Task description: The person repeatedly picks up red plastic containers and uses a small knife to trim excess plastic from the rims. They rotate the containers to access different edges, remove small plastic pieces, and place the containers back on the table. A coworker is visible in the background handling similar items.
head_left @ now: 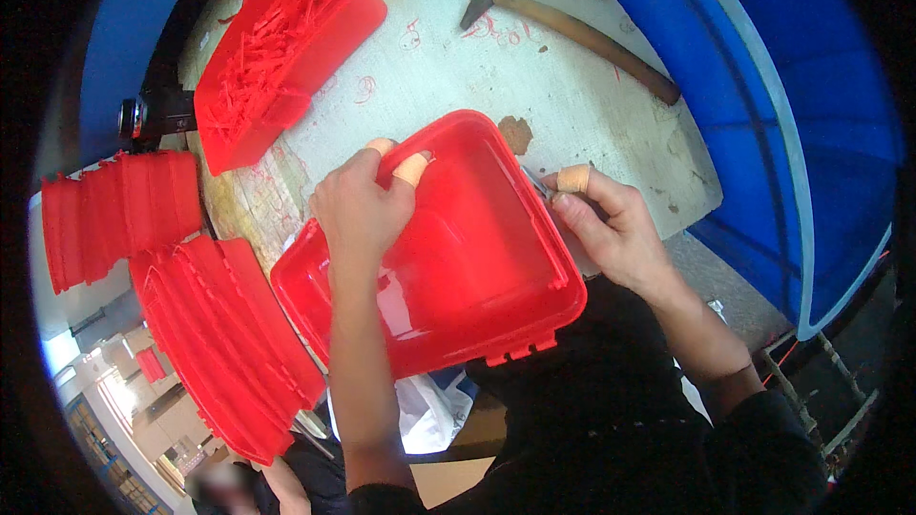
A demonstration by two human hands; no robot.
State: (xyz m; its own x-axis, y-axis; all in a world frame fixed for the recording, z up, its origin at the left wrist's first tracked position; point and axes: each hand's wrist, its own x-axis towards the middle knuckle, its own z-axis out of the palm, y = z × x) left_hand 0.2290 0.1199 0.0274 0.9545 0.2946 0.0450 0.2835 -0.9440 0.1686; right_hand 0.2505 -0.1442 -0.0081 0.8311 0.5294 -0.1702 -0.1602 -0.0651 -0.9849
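Note:
A glossy red plastic tub (458,248) is tilted in front of me, its open side facing up and a small notched tab along its near edge. My left hand (363,205) grips its far left rim, thumb inside and fingers over the outside. Against the tub's right rim, my right hand (615,234) pinches a small metal blade (536,183) between thumb and forefinger; most of the tool is hidden by the fingers. Tan tape wraps the left thumb, another left fingertip and the right forefinger.
A red bin (367,19) of thin red plastic scraps stands far left on the pale worktable (420,67). Beyond the tub lies a wooden-handled hammer (592,38). A large blue container (806,133) borders the right. Stacked red parts (224,334) stand left, near another person's arm (286,488).

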